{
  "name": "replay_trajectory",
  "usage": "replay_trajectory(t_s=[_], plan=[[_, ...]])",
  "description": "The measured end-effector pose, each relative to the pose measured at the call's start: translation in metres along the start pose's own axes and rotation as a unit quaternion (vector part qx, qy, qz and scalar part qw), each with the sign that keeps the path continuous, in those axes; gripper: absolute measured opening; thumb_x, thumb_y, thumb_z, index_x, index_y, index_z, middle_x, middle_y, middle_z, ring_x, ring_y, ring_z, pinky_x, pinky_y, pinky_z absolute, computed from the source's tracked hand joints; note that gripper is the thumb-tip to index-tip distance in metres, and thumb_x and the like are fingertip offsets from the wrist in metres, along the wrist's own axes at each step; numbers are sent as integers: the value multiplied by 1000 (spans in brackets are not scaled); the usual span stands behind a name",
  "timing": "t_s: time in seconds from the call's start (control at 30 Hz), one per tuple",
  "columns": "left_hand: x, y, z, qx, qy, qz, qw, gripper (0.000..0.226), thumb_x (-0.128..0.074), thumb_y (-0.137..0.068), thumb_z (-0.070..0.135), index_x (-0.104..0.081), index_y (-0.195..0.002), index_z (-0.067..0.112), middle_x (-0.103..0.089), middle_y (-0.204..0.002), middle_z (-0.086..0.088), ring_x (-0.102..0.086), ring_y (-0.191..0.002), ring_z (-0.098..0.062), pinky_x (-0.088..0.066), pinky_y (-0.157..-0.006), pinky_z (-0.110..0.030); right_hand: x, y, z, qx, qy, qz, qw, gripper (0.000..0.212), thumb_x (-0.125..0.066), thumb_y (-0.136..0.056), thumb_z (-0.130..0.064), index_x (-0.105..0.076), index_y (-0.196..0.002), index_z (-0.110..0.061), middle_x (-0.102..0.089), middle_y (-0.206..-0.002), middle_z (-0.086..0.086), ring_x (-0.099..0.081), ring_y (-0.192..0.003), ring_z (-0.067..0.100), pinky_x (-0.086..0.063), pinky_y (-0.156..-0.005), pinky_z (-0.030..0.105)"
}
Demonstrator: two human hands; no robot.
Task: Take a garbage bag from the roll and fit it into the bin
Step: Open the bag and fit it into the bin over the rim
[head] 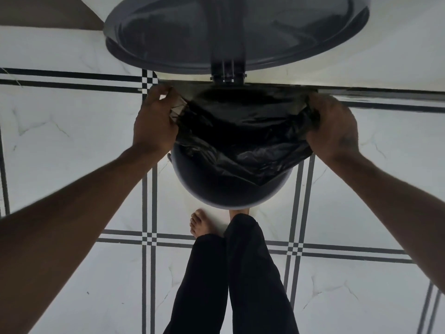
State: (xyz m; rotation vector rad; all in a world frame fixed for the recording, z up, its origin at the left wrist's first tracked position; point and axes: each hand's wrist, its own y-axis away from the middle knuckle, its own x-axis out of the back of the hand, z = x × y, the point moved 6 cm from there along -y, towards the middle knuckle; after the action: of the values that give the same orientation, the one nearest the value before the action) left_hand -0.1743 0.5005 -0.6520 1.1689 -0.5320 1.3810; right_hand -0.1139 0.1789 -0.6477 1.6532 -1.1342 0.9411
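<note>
Nearest to us are our black trouser legs and a bare foot on the white tiled floor, just beside the near wall of the bin. The round dark bin stands upright on the floor, mouth facing up at us. Across that mouth lies the black garbage bag, stretched with its long axis running left to right, its opening turned up and its crumpled near edge draped over the bin's near rim. Our left hand grips the bag's left edge with curled fingers; our right hand bunches the right edge in a closed grip. Beyond the hands, the bin's round lid stands raised on its hinge at the far side.
</note>
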Motion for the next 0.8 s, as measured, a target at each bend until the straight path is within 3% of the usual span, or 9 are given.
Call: replay_trajectory(t_s=[0.1, 0.2, 0.3, 0.37, 0.47, 0.57, 0.67, 0.73, 0.8], plan=[[-6, -17, 2, -4, -8, -6, 1000, 67, -47, -78, -11, -51, -138, 18, -40, -147, -5, -52, -123, -30, -50, -89, -41, -6, -20, 2, -12, 9, -6, 1000, 37, -47, -78, -4, -57, -112, -15, -62, -113, 13, -59, -101, 40, -42, -71, 35], [-19, -35, -5, 13, -12, -33, 999, 55, -46, -84, -2, -52, -136, 17, -46, -140, -5, -52, -122, -28, -47, -91, -37, -19, -34, 3, -32, -16, -65, 997, 48, -43, -74, -5, -61, -118, -10, -62, -114, 21, -59, -107, 42, -47, -80, 36], [-28, -45, -12, 51, 9, -115, 992, 25, -49, -85, 1, -68, -100, 8, -63, -104, -11, -62, -104, -30, -46, -77, -36, -39, -30, 11, -115, -62, -175, 976, 40, -44, -75, 2, -73, -101, -8, -69, -100, 21, -63, -101, 37, -42, -75, 28], [-33, -44, -14, 74, 22, -192, 978, 22, -55, -91, 2, -72, -105, 7, -66, -112, -15, -61, -107, -31, -47, -84, -36, -47, -17, 18, -158, -84, -218, 959, 35, -44, -76, 5, -74, -90, -5, -69, -90, 20, -64, -94, 36, -42, -70, 30], [-30, -40, -16, 73, 35, -215, 973, 40, -51, -91, -6, -70, -119, 15, -61, -130, -14, -58, -118, -30, -42, -84, -28, -51, 1, 25, -184, -133, -212, 951, 34, -46, -77, 4, -75, -90, -5, -71, -89, 19, -65, -91, 35, -51, -76, 37], [-27, -31, -21, 64, 79, -240, 966, 45, -51, -92, -6, -66, -126, 18, -66, -117, -7, -61, -107, -21, -45, -86, -28, -52, 17, 32, -209, -162, -195, 945, 32, -47, -80, 0, -76, -89, -11, -71, -88, 14, -66, -89, 35, -52, -72, 36], [-20, -18, -31, 66, 138, -250, 956, 47, -57, -91, -3, -64, -129, 24, -67, -102, 2, -60, -84, -9, -47, -77, -23, -48, 33, 34, -231, -192, -162, 940, 32, -49, -79, -4, -76, -93, -15, -73, -87, 15, -67, -87, 35, -56, -75, 43], [-18, -8, -41, 92, 190, -248, 946, 48, -63, -89, 5, -61, -131, 30, -66, -95, 5, -62, -84, -11, -53, -85, -33, -44, 46, 32, -222, -204, -137, 944, 32, -50, -79, -3, -74, -94, -17, -72, -88, 16, -67, -86, 36, -57, -78, 46], [-19, 7, -49, 100, 206, -252, 940, 55, -68, -85, 14, -56, -135, 33, -67, -106, 1, -64, -86, -17, -54, -85, -38, -44, 64, 27, -217, -223, -131, 941, 40, -51, -80, -1, -71, -106, -23, -72, -98, 12, -66, -91, 33, -57, -83, 46]])
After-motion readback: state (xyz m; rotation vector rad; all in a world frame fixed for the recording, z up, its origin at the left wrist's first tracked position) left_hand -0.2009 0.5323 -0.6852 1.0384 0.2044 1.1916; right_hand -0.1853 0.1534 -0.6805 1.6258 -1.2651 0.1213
